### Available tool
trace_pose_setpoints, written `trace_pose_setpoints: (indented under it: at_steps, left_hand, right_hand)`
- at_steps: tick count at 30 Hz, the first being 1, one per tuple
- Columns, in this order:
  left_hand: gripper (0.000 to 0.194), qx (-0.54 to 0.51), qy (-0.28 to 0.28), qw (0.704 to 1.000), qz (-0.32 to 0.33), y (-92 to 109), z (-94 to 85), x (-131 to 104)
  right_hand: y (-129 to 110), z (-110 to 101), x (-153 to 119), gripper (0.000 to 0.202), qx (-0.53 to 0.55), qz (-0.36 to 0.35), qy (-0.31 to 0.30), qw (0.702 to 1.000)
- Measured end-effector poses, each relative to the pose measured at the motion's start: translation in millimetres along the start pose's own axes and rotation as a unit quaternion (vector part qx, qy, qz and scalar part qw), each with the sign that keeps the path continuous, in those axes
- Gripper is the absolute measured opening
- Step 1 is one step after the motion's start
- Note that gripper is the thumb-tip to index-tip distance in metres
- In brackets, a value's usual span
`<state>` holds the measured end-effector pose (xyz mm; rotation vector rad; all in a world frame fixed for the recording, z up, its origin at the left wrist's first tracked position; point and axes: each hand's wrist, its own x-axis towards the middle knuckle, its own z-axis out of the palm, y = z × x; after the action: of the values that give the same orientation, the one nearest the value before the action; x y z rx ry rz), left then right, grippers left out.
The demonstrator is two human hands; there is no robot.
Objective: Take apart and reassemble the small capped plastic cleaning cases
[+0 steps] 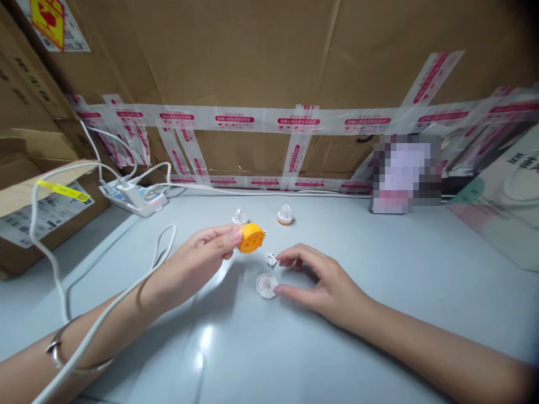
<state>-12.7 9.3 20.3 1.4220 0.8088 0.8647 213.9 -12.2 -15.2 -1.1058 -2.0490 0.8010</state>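
Note:
Between thumb and fingers, my left hand [214,244] pinches an orange round plastic piece [251,238] above the table, its face with round recesses turned toward me. My right hand [322,280] has thumb and fingers apart. Its fingertips are close to a small white openwork plastic piece [271,259]; whether they touch it I cannot tell. The thumb tip is at the edge of a white round disc [266,286] lying on the table. Farther back stand a clear and white domed piece [240,216] and another with an orange base [285,214].
A white power strip [141,199] with plugs and cables sits at the left rear. One white cable [105,314] crosses over my left forearm. Large taped cardboard [252,67] walls off the back. A blurred-out phone-like object [400,177] leans at the right rear.

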Motion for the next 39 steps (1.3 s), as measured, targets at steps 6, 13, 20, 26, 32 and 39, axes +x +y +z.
trace_pose_setpoints:
  at_steps: [6, 13, 20, 26, 32, 39]
  left_hand:
    - [0.025, -0.010, -0.046, 0.999, -0.025, -1.2, 6.4, -1.4]
    - [0.023, 0.230, -0.044, 0.972, 0.001, -6.8, 8.8, 5.8]
    - [0.029, 0.347, -0.147, 0.924, 0.070, -12.9, 8.2, 6.7]
    - [0.033, 0.364, -0.173, 0.912, 0.076, -13.1, 9.1, 4.2]
    - [0.032, 0.361, -0.139, 0.920, 0.060, -13.8, 16.9, 3.6]
    - [0.031, 0.339, -0.098, 0.934, 0.062, -15.5, 21.6, 1.7]
  right_hand:
    - [-10.8, 1.7, 1.1, 0.037, 0.026, -0.020, 0.054, 0.998]
    - [-2.9, 2.0, 1.3, 0.065, -0.044, 0.028, -0.046, 0.998]
    - [2.4, 8.3, 0.4, 0.051, -0.072, 0.031, -0.057, 0.995]
    - [2.9, 9.2, 0.7, 0.036, -0.066, 0.027, -0.056, 0.996]
    - [2.2, 10.6, 2.0, 0.029, -0.066, 0.027, -0.050, 0.996]
    - [6.7, 11.9, 2.0, 0.031, -0.069, 0.020, -0.042, 0.997]
